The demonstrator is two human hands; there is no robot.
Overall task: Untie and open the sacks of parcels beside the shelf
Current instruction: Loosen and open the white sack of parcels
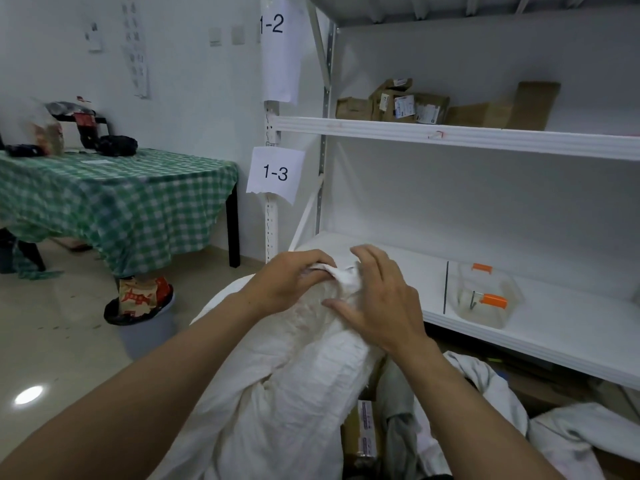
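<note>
Sack (294,393), white and woven, full, upright on the floor in the foreground, just in front of the shelf's lowest board, neck gathered into a bunch at the top.

Shelf (450,136), white metal, fills the right side, close behind the sack.

Table (121,202) under a green checked cloth, at the left by the wall, well apart from the sack; carries dark bags and a clear bag at its far end.

Second sack (485,393), limp and crumpled, low on the right, beside the first.

Bin (149,327), grey with a black liner, near the table's corner, stuffed with a red-printed paper bag.

Left hand (291,282) clamped round the bunched neck, fingers curled over the cloth.

Right hand (381,306) just beside it, fingers apart and loosely bent above the neck, thumb lying on the cloth below.

Cardboard boxes (398,102) with labels, huddled on the upper board.

Clear tub (485,296) with orange clips, on the lowest board, right of the hands.

Paper signs, "1-2" (277,46) above "1-3" (275,173), stuck to the shelf's front post.

Brown parcel (365,431), wedged between the two sacks.
</note>
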